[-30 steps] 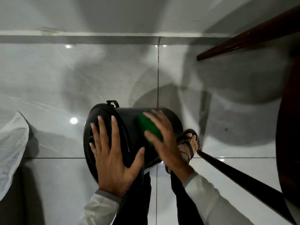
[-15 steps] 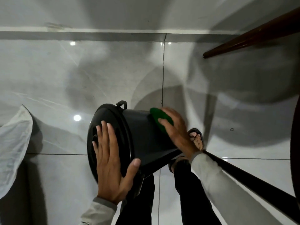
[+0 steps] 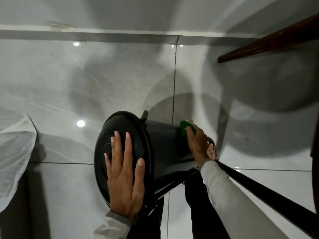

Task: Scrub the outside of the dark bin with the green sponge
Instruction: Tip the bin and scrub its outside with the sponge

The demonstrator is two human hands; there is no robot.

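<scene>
2 hands on the job, both bare. Dark bin (image 3: 162, 135) is tipped on its side, held off the tiled floor (image 3: 69, 83) against the person's legs, lid end toward the camera, base pointing away to the right. Left hand (image 3: 125, 178) lies flat and spread on the lid (image 3: 120, 131); grip there is released, palm pressing, nothing grasped. Right hand (image 3: 198, 144) is pressed to the far end of the bin's side wall, grasping the green sponge (image 3: 187, 128) under its fingers; only the sponge's upper edge shows past them, touching the wall near the base. Judgement: scrubbing stroke in progress at the base end of the outside wall. To do it well: keep the left palm braced so the bin cannot roll or slide while the right pushes; hold the sponge flat rather than on its edge, and overlap strokes along the wall from base toward the rim. The underside is hidden, so the bin likely needs turning to reach it. Risk: a smooth lid under an open palm may slip. White plastic bag (image 3: 15, 152) lies well apart at left, a sandalled foot (image 3: 211, 149) just beyond the right hand.
</scene>
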